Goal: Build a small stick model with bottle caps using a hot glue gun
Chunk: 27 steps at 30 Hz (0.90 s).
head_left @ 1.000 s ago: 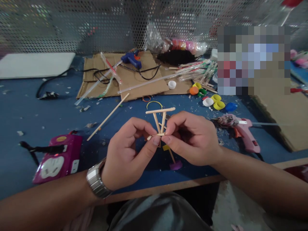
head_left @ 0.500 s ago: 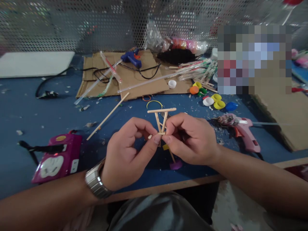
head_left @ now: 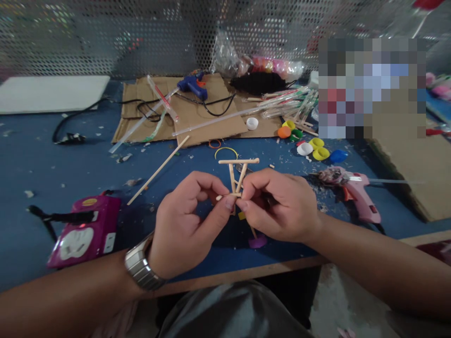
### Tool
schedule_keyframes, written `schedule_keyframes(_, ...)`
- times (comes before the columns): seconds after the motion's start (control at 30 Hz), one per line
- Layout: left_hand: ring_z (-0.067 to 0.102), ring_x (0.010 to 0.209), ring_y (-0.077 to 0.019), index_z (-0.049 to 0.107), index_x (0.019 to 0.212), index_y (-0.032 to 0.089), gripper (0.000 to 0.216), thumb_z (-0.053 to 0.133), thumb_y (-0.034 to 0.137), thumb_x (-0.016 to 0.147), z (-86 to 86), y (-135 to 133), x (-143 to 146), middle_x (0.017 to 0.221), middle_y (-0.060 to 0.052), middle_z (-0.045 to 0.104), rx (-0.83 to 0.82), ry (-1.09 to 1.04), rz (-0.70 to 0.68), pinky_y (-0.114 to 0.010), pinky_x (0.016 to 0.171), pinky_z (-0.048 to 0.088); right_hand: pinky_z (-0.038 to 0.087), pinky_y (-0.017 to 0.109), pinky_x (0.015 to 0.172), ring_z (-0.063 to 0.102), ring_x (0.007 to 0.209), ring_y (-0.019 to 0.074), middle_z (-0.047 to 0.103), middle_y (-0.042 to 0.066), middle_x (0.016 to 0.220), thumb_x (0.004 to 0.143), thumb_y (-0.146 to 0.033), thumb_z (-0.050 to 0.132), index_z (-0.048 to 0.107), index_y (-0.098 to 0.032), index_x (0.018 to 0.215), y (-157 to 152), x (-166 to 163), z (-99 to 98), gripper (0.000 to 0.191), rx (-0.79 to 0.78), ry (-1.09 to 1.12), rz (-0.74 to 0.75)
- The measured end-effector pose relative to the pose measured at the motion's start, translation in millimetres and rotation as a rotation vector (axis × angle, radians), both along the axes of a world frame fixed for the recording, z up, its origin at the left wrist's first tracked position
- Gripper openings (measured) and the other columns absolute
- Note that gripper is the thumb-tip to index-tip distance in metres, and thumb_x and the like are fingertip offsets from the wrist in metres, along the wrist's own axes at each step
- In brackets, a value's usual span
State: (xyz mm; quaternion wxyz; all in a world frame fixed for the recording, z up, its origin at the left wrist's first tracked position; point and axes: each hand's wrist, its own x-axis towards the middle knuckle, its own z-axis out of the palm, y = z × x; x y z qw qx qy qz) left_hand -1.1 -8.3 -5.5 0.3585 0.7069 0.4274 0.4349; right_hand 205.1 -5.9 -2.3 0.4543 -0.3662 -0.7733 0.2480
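Observation:
A small frame of thin wooden sticks (head_left: 238,176) is held upright between both hands above the blue table (head_left: 63,169). My left hand (head_left: 186,223) pinches its lower crossbar from the left with thumb and forefinger; a metal watch sits on that wrist. My right hand (head_left: 278,204) pinches the same lower bar from the right. Two slanted sticks rise to a top crossbar. Below the hands a stick with a yellow piece ends in a purple cap (head_left: 257,242) on the table.
A pink glue gun (head_left: 354,188) lies right of my hands, a magenta power strip (head_left: 84,232) to the left. A long wooden stick (head_left: 158,170), cardboard (head_left: 197,112), a blue glue gun (head_left: 192,85), straws and several coloured bottle caps (head_left: 319,151) lie further back.
The stick frame has tilted and shifted slightly right as both hands adjust their pinch on the lower bar. Nothing else on the table has moved.

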Motion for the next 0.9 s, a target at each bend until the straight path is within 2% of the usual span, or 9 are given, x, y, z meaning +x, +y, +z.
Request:
schedule_keyframes(0.17, 0.067, 0.052, -0.0087, 0.064, 0.1, 0.022, 0.01, 0.069, 0.014, 0.102, 5.5, 7.0, 3.2, 0.068, 0.006, 0.072, -0.05, -0.048, 0.039, -0.018, 0.048, 0.054, 0.046, 0.018, 0.059, 0.059, 0.056, 0.006, 0.07, -0.008, 0.068, 0.087, -0.01, 0.071, 0.06, -0.023, 0.086, -2.7, -4.1, -1.8, 0.017, 0.073, -0.01, 0.123)
schedule_keyframes(0.27, 0.072, 0.058, -0.0089, 0.064, 0.101, 0.023, 0.01, 0.071, 0.015, 0.102, 6.2, 6.8, 3.3, 0.072, 0.005, 0.075, -0.032, -0.073, 0.03, -0.015, 0.051, 0.058, 0.042, 0.019, 0.052, 0.054, 0.052, 0.0057, 0.068, -0.007, 0.069, 0.091, -0.012, 0.073, 0.061, -0.023, 0.089, -3.5, -3.9, -0.5, 0.016, -0.032, 0.079, 0.089)
schedule_keyframes(0.37, 0.073, 0.059, -0.0095, 0.064, 0.103, 0.022, 0.009, 0.07, 0.015, 0.102, 5.0, 5.1, 2.6, 0.073, 0.004, 0.075, -0.033, -0.067, 0.033, -0.016, 0.053, 0.059, 0.037, 0.021, 0.046, 0.05, 0.051, 0.0071, 0.064, -0.006, 0.07, 0.096, -0.017, 0.075, 0.062, -0.023, 0.094, -1.2, -1.8, 1.1, 0.014, -0.194, 0.261, 0.042)
schedule_keyframes(0.53, 0.071, 0.058, -0.0105, 0.064, 0.102, 0.022, 0.008, 0.072, 0.019, 0.102, 5.1, 5.0, 2.1, 0.072, 0.003, 0.075, -0.019, -0.04, 0.033, -0.019, 0.056, 0.061, 0.041, 0.02, 0.047, 0.049, 0.055, 0.0088, 0.054, -0.008, 0.069, 0.092, -0.032, 0.09, 0.061, -0.024, 0.094, 5.5, 0.8, 1.9, 0.03, -0.437, 0.526, 0.12)
schedule_keyframes(0.77, 0.071, 0.058, -0.012, 0.065, 0.103, 0.023, 0.008, 0.072, 0.02, 0.104, 3.6, 4.3, 1.4, 0.071, 0.003, 0.074, -0.011, -0.031, 0.032, -0.023, 0.057, 0.06, 0.039, 0.018, 0.045, 0.041, 0.053, 0.0071, 0.049, -0.011, 0.066, 0.086, -0.035, 0.099, 0.056, -0.025, 0.092, 5.3, 0.9, 2.4, 0.044, -0.498, 0.582, 0.219)
schedule_keyframes(0.9, 0.07, 0.057, -0.0109, 0.065, 0.103, 0.022, 0.009, 0.073, 0.02, 0.104, 2.3, 4.2, 1.0, 0.07, 0.004, 0.074, -0.013, -0.041, 0.021, -0.02, 0.054, 0.058, 0.041, 0.019, 0.045, 0.042, 0.054, 0.0072, 0.053, -0.008, 0.071, 0.084, -0.042, 0.1, 0.055, -0.025, 0.087, 5.8, -0.3, 2.1, 0.048, -0.505, 0.581, 0.187)
